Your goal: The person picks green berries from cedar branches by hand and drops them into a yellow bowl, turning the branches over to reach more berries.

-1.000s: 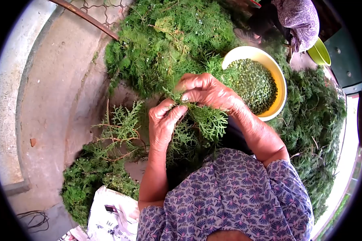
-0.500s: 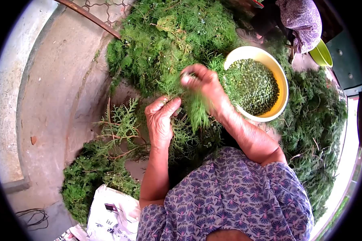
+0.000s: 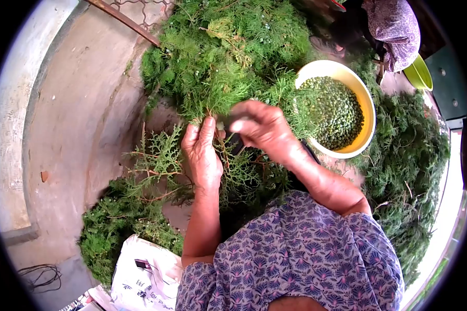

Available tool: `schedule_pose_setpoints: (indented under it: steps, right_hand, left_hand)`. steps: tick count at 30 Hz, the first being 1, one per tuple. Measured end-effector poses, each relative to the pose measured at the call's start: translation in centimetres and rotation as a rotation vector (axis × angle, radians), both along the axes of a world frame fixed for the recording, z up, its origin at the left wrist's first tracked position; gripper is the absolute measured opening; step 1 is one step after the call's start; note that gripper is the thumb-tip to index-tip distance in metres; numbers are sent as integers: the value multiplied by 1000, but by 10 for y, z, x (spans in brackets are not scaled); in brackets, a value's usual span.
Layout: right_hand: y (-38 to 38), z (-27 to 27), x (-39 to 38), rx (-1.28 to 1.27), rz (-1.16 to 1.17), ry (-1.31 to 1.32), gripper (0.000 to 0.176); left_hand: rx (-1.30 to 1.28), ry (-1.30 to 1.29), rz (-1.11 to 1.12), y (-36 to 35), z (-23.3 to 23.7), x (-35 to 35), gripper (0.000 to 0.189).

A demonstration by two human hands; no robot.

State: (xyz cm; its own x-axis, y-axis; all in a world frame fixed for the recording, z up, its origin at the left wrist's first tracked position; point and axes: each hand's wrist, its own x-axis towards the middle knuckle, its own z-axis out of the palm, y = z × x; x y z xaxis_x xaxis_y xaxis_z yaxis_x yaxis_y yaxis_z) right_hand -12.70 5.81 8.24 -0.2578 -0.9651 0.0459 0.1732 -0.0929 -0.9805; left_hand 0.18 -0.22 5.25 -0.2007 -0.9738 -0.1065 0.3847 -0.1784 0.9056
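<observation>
My left hand [image 3: 203, 158] is closed, its thumb and fingers pinching a green conifer sprig [image 3: 213, 103] whose feathery leaves point up toward the pile. Close by on the right, my right hand [image 3: 267, 127] has its fingers curled and blurred at the tips; what is inside them is hidden. Beyond that wrist stands a yellow basin [image 3: 369, 114] holding many small green berries [image 3: 334, 111], with leafy sprays overlapping its left rim. A large heap of cut conifer branches [image 3: 233, 57] lies in front of both hands.
More branches [image 3: 153, 160] lie beside my left forearm, and another heap [image 3: 410, 155] spreads at the right. A white sack [image 3: 145, 274] with a small dark device [image 3: 142, 264] is at lower left. At top right sits another person [image 3: 394, 31] near a green basin [image 3: 417, 72].
My right hand has lowered slightly, and the leafy sprig that hung below it is gone from there. My left hand has shifted slightly left and up, with leaves now rising above its fingertips.
</observation>
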Motion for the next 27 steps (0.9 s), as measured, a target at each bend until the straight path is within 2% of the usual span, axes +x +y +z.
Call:
schedule_pose_setpoints:
  steps: [2,3,5,6,8,9,10,12,14,15,16,18,19,20,22,25,26,27]
  right_hand:
    - [-19,-47,10,-204,-106,367,19]
    - [-18,-37,8,-204,-104,366,19]
    - [-13,-7,5,119,39,409,19]
    - [-15,-10,4,120,96,154,17]
    - [-14,-10,-2,286,145,-386,15]
    - [-15,-16,-5,224,118,-617,13]
    - [-13,-18,-9,143,121,-694,15]
    - [-15,-19,-10,195,-55,-695,16]
    - [-14,-18,-11,192,-78,-669,16]
    - [-13,-18,-11,193,-93,-648,16]
    - [-13,-20,-10,194,-95,-649,16]
    - [-13,-26,-8,83,-106,-443,15]
    - [-13,-22,-6,87,-115,-398,11]
    - [-13,-23,-5,87,-113,-400,11]
    - [-14,-27,-2,-24,-46,-373,11]
    - [-15,-26,3,-17,-34,-322,10]
    - [-15,-26,2,5,-10,-288,10]
    - [-17,-29,1,9,-21,-145,11]
  left_hand:
    - [-211,-43,-1,5,1,-4,10]
    - [-205,-59,46,5,0,-7,10]
    - [-183,-65,7,3,-3,-3,8]
    - [-163,-68,-38,3,-3,-2,6]
    - [-35,19,-34,4,4,-4,8]
    - [-4,28,-14,1,2,-3,9]
    - [25,39,4,-3,-2,-2,11]
    - [58,-65,-13,-1,7,-2,24]
    - [-81,-119,-27,-2,-6,-6,32]
    - [-66,-154,-79,2,0,-5,35]
    - [-65,-155,-81,4,5,-5,35]
    - [-270,-428,-96,6,10,-5,31]
    - [-361,-450,-134,8,9,-4,29]
    - [-333,-426,-133,13,13,-7,27]
    - [-524,-480,-167,8,3,-6,23]
    - [-584,-519,-155,6,-2,-3,18]
    - [-606,-511,-169,4,-5,-1,17]
    - [-625,-503,-174,5,-5,-1,14]
